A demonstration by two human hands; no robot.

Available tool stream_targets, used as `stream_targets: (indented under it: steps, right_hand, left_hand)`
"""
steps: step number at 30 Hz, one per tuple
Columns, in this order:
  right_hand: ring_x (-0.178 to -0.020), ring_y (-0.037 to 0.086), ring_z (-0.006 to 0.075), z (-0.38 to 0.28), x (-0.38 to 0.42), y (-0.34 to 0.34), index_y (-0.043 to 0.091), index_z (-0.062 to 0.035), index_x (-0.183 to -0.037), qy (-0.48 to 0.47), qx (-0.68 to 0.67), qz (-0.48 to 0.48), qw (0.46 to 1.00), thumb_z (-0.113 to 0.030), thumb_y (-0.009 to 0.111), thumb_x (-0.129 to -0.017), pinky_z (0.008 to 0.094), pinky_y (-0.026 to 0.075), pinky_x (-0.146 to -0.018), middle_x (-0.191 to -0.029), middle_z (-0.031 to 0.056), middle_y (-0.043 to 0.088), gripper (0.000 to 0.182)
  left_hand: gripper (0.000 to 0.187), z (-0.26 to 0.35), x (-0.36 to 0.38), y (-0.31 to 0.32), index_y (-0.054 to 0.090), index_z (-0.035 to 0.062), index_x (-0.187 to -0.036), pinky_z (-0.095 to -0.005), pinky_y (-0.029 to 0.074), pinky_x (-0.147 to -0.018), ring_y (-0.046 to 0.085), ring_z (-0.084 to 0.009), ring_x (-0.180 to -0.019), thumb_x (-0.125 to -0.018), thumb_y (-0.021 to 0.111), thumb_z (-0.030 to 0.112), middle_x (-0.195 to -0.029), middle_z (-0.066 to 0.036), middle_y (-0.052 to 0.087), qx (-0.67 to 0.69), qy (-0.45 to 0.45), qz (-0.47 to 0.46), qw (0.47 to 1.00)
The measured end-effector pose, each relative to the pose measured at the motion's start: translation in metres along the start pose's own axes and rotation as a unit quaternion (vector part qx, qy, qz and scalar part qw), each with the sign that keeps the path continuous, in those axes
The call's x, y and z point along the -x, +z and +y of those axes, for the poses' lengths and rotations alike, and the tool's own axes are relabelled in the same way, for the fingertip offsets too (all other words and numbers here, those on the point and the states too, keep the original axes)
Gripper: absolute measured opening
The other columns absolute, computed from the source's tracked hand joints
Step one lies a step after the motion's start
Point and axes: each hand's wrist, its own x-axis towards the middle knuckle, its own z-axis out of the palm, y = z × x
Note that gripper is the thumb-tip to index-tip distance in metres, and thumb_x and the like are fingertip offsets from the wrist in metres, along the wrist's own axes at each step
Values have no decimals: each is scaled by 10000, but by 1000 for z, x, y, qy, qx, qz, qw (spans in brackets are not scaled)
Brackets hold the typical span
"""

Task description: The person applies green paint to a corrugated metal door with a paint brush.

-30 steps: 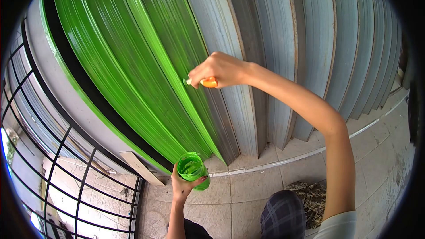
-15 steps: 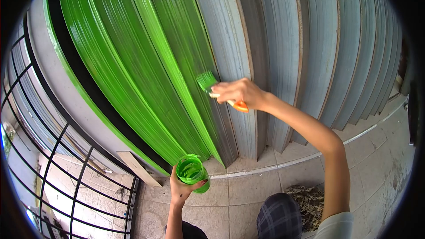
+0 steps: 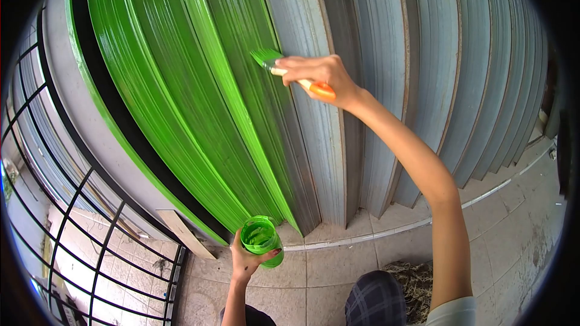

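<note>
A paintbrush (image 3: 296, 78) with a pale handle and orange end is gripped in my right hand (image 3: 326, 78). Its green-coated bristles press against a folded metal shutter (image 3: 374, 84), on a panel partly covered in green paint. The shutter's left panels (image 3: 169, 84) are glossy green; those on the right are bare grey metal. Lower down, my left hand (image 3: 246, 261) is wrapped round a jar of green paint (image 3: 261, 240). The jar is open at the top and tilted towards me, with paint smeared over its rim and inside walls.
A black metal grille (image 3: 90, 223) stands at the left. A thin board (image 3: 185, 233) leans at the shutter's foot. A white floor track (image 3: 362, 238) curves along the tiled floor (image 3: 338, 271). A frayed, straw-coloured mat or bundle (image 3: 417, 287) lies beside my knee.
My right hand has moved the paintbrush up and slightly left along the panel. My left hand still holds the jar, nearly in place. The camera view has shifted slightly.
</note>
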Motion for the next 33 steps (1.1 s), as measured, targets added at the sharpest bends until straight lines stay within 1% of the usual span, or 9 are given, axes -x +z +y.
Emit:
stream_targets:
  steps: [3, 7, 12, 15, 17, 21, 22, 28, 33]
  right_hand:
    - [-1053, 652, 253, -35, 75, 28, 692, -96, -881, 16, -51, -67, 996, -45, 623, -759, 333, 586, -818, -1128, 109, 674, 149]
    - [-1061, 647, 246, -84, 145, 40, 676, -77, -890, 67, -143, -265, 951, -22, 628, -746, 315, 573, -865, -1119, 104, 678, 161]
    - [-948, 691, 239, -133, 113, 25, 702, -82, -913, 143, -292, -227, 918, 8, 680, -741, 299, 592, -760, -1031, 98, 708, 196]
    - [-849, 712, 219, -162, 88, 24, 716, -77, -954, 187, -400, -203, 874, 20, 723, -749, 289, 591, -717, -977, 93, 720, 227]
    - [-831, 714, 219, -184, 82, 26, 713, -71, -960, 198, -423, -208, 860, 14, 722, -761, 283, 589, -707, -969, 90, 722, 217]
    - [-668, 700, 225, -209, 88, 38, 651, -66, -991, 227, -363, -286, 857, -51, 707, -801, 291, 565, -576, -852, 84, 716, 199]
    - [-729, 711, 199, -213, 93, 43, 650, -44, -972, 245, -354, -280, 858, -77, 740, -791, 266, 576, -606, -850, 79, 718, 205]
    - [-621, 684, 201, -217, 106, 63, 656, -80, -952, 215, -297, -298, 882, -106, 737, -792, 280, 538, -531, -770, 69, 703, 181]
    - [-621, 675, 222, -223, 112, 74, 626, -88, -967, 176, -335, -270, 885, 5, 640, -777, 315, 532, -534, -777, 82, 692, 212]
  left_hand:
    - [823, -2, -1, 2, 487, -43, -1204, -352, 493, -926, 621, -198, -1022, -554, 930, 199, -1104, -121, 642, 10, 21, 1, 1000]
    - [840, 5, 1, 2, 490, -44, -1201, -342, 494, -916, 627, -192, -1016, -552, 933, 254, -1099, -130, 650, -25, 37, -3, 999]
    - [900, 25, 8, 4, 475, 4, -1251, -363, 489, -930, 624, -254, -1072, -523, 931, 274, -1133, -150, 644, -125, 36, -3, 992]
    - [966, 24, 7, 5, 449, -2, -1284, -364, 472, -958, 609, -232, -1088, -505, 942, 287, -1171, -146, 622, -208, 53, -12, 977]
    - [938, 23, 8, 8, 460, 35, -1279, -386, 473, -959, 590, -290, -1120, -506, 935, 273, -1213, -151, 596, -225, 85, 2, 970]
    - [902, 22, 8, 8, 468, 63, -1269, -412, 456, -985, 552, -325, -1160, -508, 922, 231, -1248, -130, 572, -257, 143, 17, 956]
    - [900, 21, 8, 8, 468, 63, -1269, -417, 450, -992, 545, -327, -1168, -507, 919, 224, -1249, -127, 572, -275, 168, 22, 946]
    - [803, 19, 7, 8, 489, 67, -1255, -478, 402, -1027, 507, -311, -1215, -558, 867, 191, -1251, -111, 564, -309, 236, 39, 921]
    - [794, 21, 7, 8, 492, 53, -1242, -463, 408, -1034, 516, -321, -1208, -564, 875, 205, -1244, -109, 575, -340, 263, 47, 902]
